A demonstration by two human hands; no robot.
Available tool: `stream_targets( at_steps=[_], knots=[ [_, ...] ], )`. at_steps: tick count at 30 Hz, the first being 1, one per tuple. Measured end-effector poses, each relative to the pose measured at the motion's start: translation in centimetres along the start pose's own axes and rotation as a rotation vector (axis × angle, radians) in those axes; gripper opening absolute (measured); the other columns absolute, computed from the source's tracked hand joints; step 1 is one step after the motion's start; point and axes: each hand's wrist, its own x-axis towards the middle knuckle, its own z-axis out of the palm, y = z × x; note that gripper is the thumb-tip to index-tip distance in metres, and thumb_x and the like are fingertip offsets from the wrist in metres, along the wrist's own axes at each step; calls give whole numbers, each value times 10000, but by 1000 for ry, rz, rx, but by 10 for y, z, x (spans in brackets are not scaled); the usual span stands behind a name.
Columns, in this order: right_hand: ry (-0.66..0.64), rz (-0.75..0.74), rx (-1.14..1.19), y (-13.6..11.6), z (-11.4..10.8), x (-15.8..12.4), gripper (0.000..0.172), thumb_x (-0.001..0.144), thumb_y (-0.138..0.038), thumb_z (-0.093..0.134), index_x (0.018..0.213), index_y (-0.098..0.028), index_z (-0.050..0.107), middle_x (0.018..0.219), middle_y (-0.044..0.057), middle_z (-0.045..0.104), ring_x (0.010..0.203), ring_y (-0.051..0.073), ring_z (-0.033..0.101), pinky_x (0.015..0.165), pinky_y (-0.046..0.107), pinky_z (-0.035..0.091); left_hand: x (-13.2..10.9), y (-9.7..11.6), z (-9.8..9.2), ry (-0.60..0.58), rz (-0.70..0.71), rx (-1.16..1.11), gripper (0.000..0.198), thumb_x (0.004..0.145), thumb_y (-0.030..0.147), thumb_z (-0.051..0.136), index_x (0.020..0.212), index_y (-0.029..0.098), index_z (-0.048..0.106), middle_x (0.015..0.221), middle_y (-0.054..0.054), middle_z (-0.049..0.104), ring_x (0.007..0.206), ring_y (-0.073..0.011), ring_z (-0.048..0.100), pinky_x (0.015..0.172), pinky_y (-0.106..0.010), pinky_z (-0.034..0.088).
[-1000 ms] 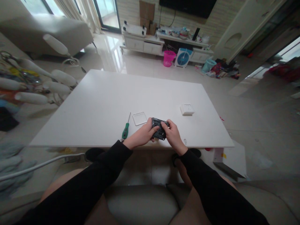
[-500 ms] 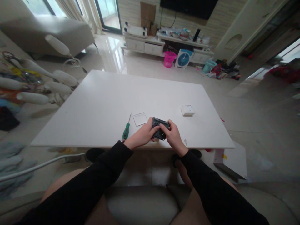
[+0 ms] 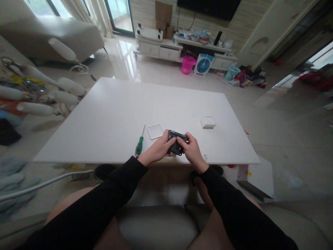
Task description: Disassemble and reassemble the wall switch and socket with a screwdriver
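Observation:
Between my two hands is a black wall socket plate (image 3: 175,148), squarish, with slots and small details on the side facing me. My left hand (image 3: 161,146) grips its left edge, thumb lying across the face. On the right edge, my right hand (image 3: 191,147) is closed around it, and its thumb presses near the middle. The fingers underneath are hidden. Just left of the plate lies a thin, pale square frame (image 3: 155,138) on the table. A green-handled screwdriver (image 3: 139,146) rests beside the frame, its shaft pointing away. Farther right sits a white wall socket (image 3: 207,122).
All this is on a white table (image 3: 125,100), whose near edge runs just below my hands. A small clear piece (image 3: 205,157) lies near that edge. Beyond the table stand a pink basket (image 3: 187,65), a blue-and-white fan (image 3: 203,64) and a low white cabinet (image 3: 152,49).
My thumbs have shifted slightly on the face of the black plate, the left one ending closer to the right. Both hands keep hold; the frame, screwdriver and white socket stay in place.

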Motion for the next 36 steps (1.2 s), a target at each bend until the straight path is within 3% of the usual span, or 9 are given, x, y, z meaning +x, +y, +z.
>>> stream_targets(
  at_steps=[14, 28, 36],
  knots=[
    [9, -34, -84, -1, 1, -4, 427, 855, -603, 668, 758, -256, 438, 692, -62, 430, 622, 135, 423, 557, 282, 368, 2, 5, 3, 31, -31, -40, 122, 1009, 335, 467, 977, 218, 457, 782, 15, 574, 572, -145, 632, 430, -237, 523],
    [-18, -6, -36, -1, 0, -4, 318, 879, -514, 582, 758, -270, 418, 675, -39, 442, 656, 169, 435, 551, 278, 366, 2, 2, -1, 36, -29, -124, 183, 974, 385, 575, 969, 219, 497, 754, 7, 624, 544, -146, 635, 417, -223, 487],
    [-27, -18, -10, -3, 0, -4, 303, 868, -496, 580, 747, -264, 427, 676, -48, 440, 632, 150, 440, 540, 274, 377, 1, 3, 1, 38, -37, -80, 142, 1000, 358, 487, 998, 216, 484, 747, 1, 626, 545, -164, 640, 422, -251, 500]
  ],
)
